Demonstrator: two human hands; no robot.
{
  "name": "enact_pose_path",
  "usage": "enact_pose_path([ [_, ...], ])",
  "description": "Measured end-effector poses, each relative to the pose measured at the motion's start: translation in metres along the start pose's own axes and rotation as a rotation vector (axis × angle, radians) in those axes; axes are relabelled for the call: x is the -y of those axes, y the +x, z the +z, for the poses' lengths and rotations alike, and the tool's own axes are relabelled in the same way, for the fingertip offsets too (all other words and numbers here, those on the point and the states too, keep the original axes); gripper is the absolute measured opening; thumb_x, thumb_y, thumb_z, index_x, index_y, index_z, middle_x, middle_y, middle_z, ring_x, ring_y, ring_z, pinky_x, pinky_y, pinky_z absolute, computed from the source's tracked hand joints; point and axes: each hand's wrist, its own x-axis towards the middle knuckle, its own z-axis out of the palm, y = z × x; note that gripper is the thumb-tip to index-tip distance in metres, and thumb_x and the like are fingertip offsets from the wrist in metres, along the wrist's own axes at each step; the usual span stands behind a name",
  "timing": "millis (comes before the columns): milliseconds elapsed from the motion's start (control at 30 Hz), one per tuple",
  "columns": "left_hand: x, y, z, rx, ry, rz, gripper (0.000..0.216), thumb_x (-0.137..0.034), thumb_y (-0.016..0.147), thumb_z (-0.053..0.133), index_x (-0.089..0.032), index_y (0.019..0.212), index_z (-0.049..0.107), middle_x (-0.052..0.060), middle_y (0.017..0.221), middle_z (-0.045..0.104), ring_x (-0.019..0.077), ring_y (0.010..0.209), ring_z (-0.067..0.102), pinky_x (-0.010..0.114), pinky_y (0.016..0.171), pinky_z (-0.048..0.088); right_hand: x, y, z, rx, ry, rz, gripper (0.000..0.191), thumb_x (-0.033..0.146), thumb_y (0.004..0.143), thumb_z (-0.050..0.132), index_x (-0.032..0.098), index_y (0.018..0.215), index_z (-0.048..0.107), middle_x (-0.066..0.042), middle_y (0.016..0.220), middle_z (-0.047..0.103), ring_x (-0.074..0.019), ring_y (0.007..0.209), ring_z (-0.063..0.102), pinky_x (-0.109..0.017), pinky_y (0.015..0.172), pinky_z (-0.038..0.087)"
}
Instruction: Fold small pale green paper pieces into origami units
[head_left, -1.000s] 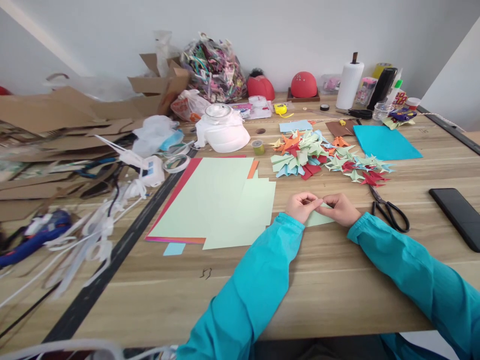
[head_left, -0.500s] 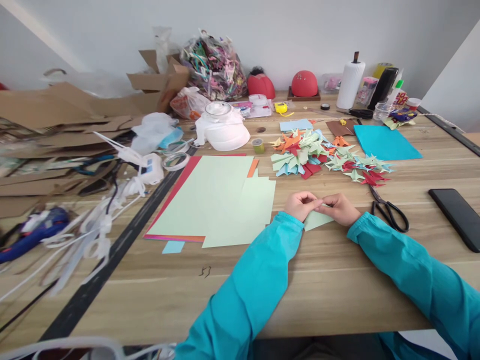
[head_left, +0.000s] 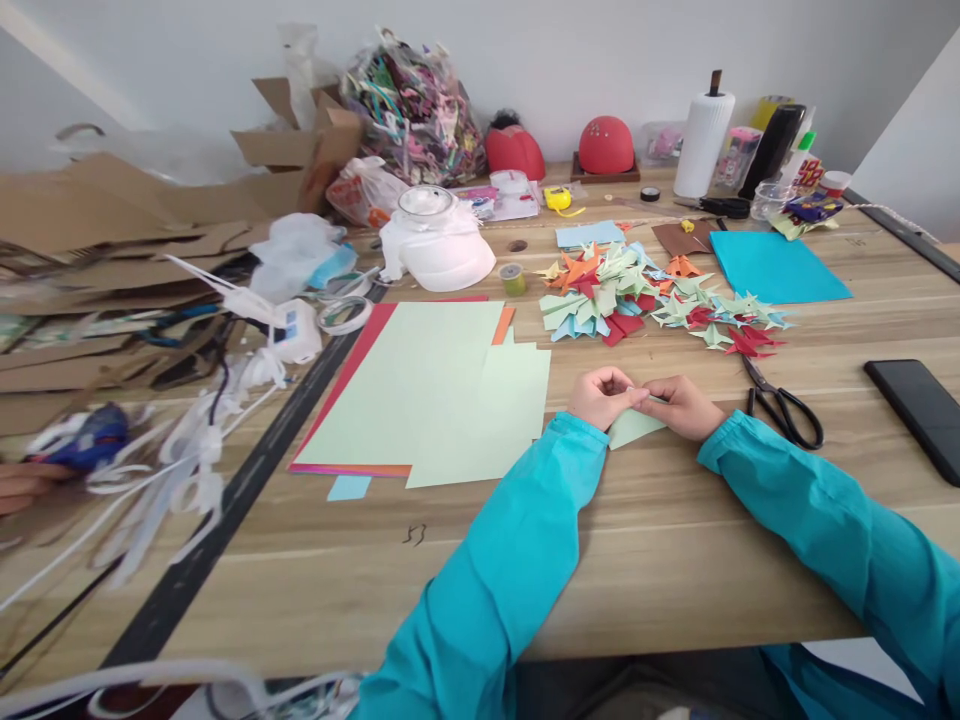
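Between my two hands is a small pale green piece of paper (head_left: pixel 634 428), its lower part showing as a pointed flap near the table. My left hand (head_left: pixel 602 398) pinches its upper edge from the left, thumb and fingers pressed together. From the right, my right hand (head_left: pixel 684 407) grips the same edge, its fingertips meeting those of the left. The fingers cover the top of the paper, so its folds there are hidden. Just beyond lies a heap of folded paper cranes (head_left: pixel 622 285) in green, red, orange and blue. Black-handled scissors (head_left: pixel 784 405) lie right of my right hand.
Pale green sheets (head_left: pixel 420 390) lie left of my hands over red and orange ones, with a blue scrap (head_left: pixel 349 487) in front. A phone (head_left: pixel 919 415) lies at right, a turquoise sheet (head_left: pixel 780 267) behind. At far left, another person's hand (head_left: pixel 30 487) is beside a blue tool (head_left: pixel 94 440).
The view has tilted slightly downward, so most things sit higher. Another person's hand has come in at the far left by the blue tool. My hands keep their pinch on the green paper.
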Motion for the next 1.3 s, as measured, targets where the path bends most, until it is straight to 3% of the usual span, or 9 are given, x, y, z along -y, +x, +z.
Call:
enact_pose_path([
  [233, -0.0021, -0.0006, 0.0007, 0.011, -0.087, -0.03, 0.033, -0.035, 0.05, 0.076, -0.013, 0.044, 0.051, -0.004, 0.047, 0.046, 0.0056, 0.047, 0.038, 0.021, 0.045, 0.029, 0.0035, -0.0016, -0.0004, 0.005, 0.098, 0.021, 0.038, 0.047, 0.075, 0.054, 0.012, 0.075, 0.066, 0.001, 0.061, 0.054, -0.0094, 0.056, 0.044, -0.021, 0.051, 0.035],
  [433, -0.0002, -0.0006, 0.0011, 0.0, -0.098, -0.01, 0.033, -0.036, 0.051, 0.075, -0.013, 0.044, 0.052, -0.004, 0.046, 0.047, 0.0055, 0.047, 0.039, 0.021, 0.046, 0.03, 0.0051, -0.0016, -0.0005, -0.009, 0.12, 0.038, 0.039, 0.049, 0.073, 0.055, 0.011, 0.067, 0.065, 0.001, 0.055, 0.051, -0.0086, 0.052, 0.041, -0.021, 0.048, 0.033],
  [600, 0.0015, 0.001, 0.0021, -0.052, -0.081, -0.016, 0.027, -0.037, 0.053, 0.074, -0.014, 0.055, 0.061, -0.002, 0.052, 0.056, 0.0074, 0.05, 0.046, 0.021, 0.048, 0.035, 0.0044, -0.0003, 0.0011, -0.078, 0.135, 0.034, 0.041, 0.051, 0.072, 0.055, 0.012, 0.069, 0.065, 0.0, 0.06, 0.056, -0.0115, 0.058, 0.047, -0.022, 0.054, 0.038],
  [733, 0.001, 0.0012, 0.003, -0.072, -0.113, -0.049, 0.027, -0.039, 0.056, 0.071, -0.014, 0.064, 0.066, 0.0, 0.057, 0.06, 0.0094, 0.054, 0.05, 0.022, 0.052, 0.038, 0.0016, 0.0001, 0.0008, -0.137, 0.184, 0.071, 0.042, 0.052, 0.072, 0.055, 0.011, 0.066, 0.063, 0.0, 0.059, 0.053, -0.0101, 0.056, 0.045, -0.021, 0.05, 0.035],
  [1067, 0.0012, 0.0006, 0.0016, -0.046, -0.101, -0.057, 0.029, -0.042, 0.058, 0.069, -0.014, 0.066, 0.066, -0.001, 0.057, 0.059, 0.0095, 0.055, 0.049, 0.021, 0.052, 0.038, 0.001, -0.0005, -0.0002, -0.207, 0.268, 0.142, 0.044, 0.056, 0.067, 0.057, 0.013, 0.061, 0.06, 0.001, 0.055, 0.049, -0.0088, 0.051, 0.041, -0.022, 0.046, 0.031],
  [1300, 0.0051, 0.0019, -0.0014, -0.028, -0.014, -0.01, 0.029, -0.043, 0.061, 0.066, -0.013, 0.063, 0.063, -0.001, 0.058, 0.057, 0.0101, 0.056, 0.049, 0.022, 0.054, 0.039, 0.0028, 0.0009, 0.0001, -0.331, 0.321, 0.199, 0.042, 0.056, 0.065, 0.06, 0.014, 0.062, 0.06, 0.0, 0.056, 0.052, -0.0099, 0.052, 0.043, -0.022, 0.047, 0.033],
])
